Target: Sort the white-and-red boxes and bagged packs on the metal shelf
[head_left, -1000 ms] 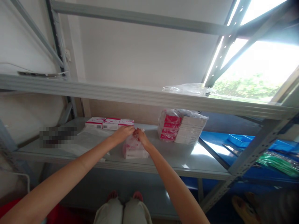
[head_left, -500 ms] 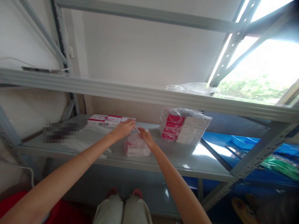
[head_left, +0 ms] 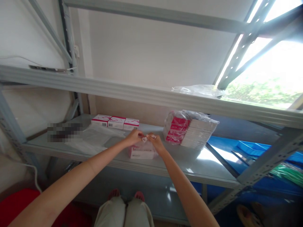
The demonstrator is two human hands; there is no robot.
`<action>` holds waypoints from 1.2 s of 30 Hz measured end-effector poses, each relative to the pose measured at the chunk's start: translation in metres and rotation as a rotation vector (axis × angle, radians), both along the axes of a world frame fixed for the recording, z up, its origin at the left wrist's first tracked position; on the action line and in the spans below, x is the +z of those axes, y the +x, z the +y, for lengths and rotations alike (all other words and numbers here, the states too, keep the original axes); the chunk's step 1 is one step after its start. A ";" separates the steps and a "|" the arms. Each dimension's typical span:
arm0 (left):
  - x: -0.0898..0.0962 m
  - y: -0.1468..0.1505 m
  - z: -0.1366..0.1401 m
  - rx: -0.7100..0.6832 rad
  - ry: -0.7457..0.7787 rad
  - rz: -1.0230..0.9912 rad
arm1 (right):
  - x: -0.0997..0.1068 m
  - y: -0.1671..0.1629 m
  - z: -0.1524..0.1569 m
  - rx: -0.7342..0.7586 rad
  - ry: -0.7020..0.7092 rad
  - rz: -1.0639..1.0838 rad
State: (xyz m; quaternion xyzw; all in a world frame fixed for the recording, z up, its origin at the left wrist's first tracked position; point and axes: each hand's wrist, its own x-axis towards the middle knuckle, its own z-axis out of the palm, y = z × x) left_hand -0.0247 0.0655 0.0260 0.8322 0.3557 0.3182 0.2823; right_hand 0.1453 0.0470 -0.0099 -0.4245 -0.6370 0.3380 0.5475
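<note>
Both hands met over one small bagged box (head_left: 142, 152) on the shelf (head_left: 189, 164): the left hand (head_left: 134, 137) and the right hand (head_left: 155, 141) each pinched the loose top of its clear bag, fingertips drawn together, seemingly to gather the film above the box while the shelf bore its weight. Three boxes (head_left: 115, 122) stood in a row just beyond the left hand, and a wrapped stack of boxes (head_left: 189, 130) sat near the right hand, on its outer side.
</note>
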 end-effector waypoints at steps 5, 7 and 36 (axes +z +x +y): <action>0.004 -0.010 -0.004 -0.107 -0.319 -0.207 | 0.015 0.008 -0.003 0.058 0.191 -0.248; 0.002 -0.012 -0.007 -0.085 -0.337 -0.260 | 0.022 0.006 -0.004 0.068 0.232 -0.364; -0.010 -0.046 0.006 -0.031 0.837 0.648 | 0.024 0.005 -0.052 -0.501 0.295 -1.272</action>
